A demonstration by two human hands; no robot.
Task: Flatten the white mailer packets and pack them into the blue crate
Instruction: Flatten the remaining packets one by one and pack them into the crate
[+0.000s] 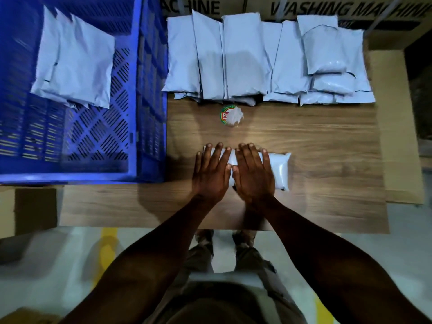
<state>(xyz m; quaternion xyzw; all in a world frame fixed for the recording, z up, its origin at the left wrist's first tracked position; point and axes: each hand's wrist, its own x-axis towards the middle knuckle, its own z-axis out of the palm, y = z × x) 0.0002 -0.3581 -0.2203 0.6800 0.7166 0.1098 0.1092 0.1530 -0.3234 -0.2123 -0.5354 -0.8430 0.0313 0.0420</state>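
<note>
Your left hand (210,170) and right hand (253,171) lie side by side, fingers straight, palms pressing the white mailer packet (279,170) at the centre of the frame on the wooden table (327,141); neither grip is clenched. Push outward from the middle toward the puffy end at the right, so trapped air leaves evenly. The film looks smooth, glossy and soft. More packets (257,59) overlap in a row along the top, and a few lie flat in the perforated blue crate (138,90) at upper left.
</note>
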